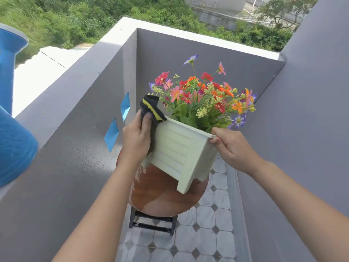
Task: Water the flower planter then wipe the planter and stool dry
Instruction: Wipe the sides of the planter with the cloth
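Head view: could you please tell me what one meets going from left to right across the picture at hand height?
In order: blue watering can → blue paper patches on the wall → left hand gripping the dark cloth → white planter → right hand pinching the planter's rim.

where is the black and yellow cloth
Head view, centre-left: the left hand holds the black yellow-striped cloth against the white slatted plastic planter, above the round brown stool.
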Available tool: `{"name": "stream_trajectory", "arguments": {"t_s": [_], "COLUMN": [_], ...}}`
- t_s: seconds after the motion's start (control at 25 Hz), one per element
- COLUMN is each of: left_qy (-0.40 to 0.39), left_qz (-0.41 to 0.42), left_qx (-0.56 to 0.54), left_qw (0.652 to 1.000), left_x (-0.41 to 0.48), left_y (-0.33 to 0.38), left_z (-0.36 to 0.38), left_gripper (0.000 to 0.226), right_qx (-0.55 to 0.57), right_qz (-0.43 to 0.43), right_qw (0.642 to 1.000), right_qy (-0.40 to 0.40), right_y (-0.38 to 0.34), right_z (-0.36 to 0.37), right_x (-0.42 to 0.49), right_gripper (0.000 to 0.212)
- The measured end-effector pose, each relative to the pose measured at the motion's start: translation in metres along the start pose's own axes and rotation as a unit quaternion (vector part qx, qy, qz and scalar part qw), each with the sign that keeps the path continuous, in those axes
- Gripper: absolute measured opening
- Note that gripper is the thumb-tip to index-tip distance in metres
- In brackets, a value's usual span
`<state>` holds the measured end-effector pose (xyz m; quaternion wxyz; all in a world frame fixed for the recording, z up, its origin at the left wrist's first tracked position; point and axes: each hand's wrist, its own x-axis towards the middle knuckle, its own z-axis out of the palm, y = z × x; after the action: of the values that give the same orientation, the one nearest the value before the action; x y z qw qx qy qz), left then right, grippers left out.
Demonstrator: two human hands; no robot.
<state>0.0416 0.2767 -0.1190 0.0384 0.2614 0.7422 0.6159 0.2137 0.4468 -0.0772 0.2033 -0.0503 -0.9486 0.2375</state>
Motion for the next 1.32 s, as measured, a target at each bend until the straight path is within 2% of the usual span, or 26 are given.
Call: {"name": "stream_trajectory", "arguments": {"t_s": [0.08,0.16,0.2,0.32,0.48,0.6,0.68,0.76,0.84,0.92,1.0,1.12,1.32], "left_qy": [-0.061,-0.141,-0.180,-0.256,-0.220,-0.212,-0.211,-0.195,-0.173,-0.178,-0.184,-0.189,-0.209], "left_qz": [-0.090,-0.162,-0.162,-0.061,0.008,0.034,0.093,0.135,0.131,0.120,0.111,0.100,0.060], "left_qx": [-0.093,-0.164,-0.202,-0.236,-0.171,-0.043,0.041,0.050,0.009,-0.039,-0.071,-0.082,-0.111], "left_qw": [0.990,0.963,0.949,0.935,0.960,0.976,0.972,0.970,0.976,0.976,0.974,0.973,0.970], "left_x": [0.015,0.021,0.021,0.011,-0.001,-0.005,-0.010,-0.016,-0.020,-0.024,-0.026,-0.027,-0.026], "left_y": [-0.004,-0.006,-0.010,-0.021,-0.019,-0.024,-0.024,-0.017,-0.006,0.002,0.007,0.011,0.012], "left_z": [-0.004,-0.009,-0.011,-0.012,-0.008,-0.006,-0.005,-0.003,0.001,0.004,0.004,0.003,0.000], "left_gripper": [0.047,0.059,0.058,0.036,0.033,0.049,0.045,0.034,0.026,0.020,0.023,0.026,0.017], "right_qx": [0.004,0.009,0.011,0.008,-0.022,-0.037,-0.045,-0.047,-0.045,-0.031,-0.026,-0.093,-0.260], "right_qz": [0.003,-0.009,-0.020,-0.026,-0.002,0.027,0.041,0.063,0.109,0.163,0.200,0.193,0.145], "right_qw": [1.000,1.000,1.000,1.000,0.999,0.998,0.996,0.993,0.989,0.985,0.977,0.960,0.938], "right_qy": [0.005,0.002,-0.001,-0.009,-0.035,-0.045,-0.062,-0.085,-0.094,-0.045,0.064,0.183,0.176], "right_y": [0.002,0.002,0.003,0.015,0.038,0.050,0.053,0.056,0.054,0.044,0.022,-0.023,-0.068], "right_z": [0.000,0.000,0.000,-0.005,-0.009,-0.011,-0.013,-0.013,-0.013,-0.010,0.000,0.028,0.052], "right_x": [-0.003,-0.006,-0.007,-0.014,-0.027,-0.040,-0.049,-0.055,-0.056,-0.060,-0.072,-0.087,-0.074], "right_gripper": [0.048,0.044,0.041,0.045,0.072,0.060,0.064,0.070,0.067,0.053,0.041,0.044,0.044]}}
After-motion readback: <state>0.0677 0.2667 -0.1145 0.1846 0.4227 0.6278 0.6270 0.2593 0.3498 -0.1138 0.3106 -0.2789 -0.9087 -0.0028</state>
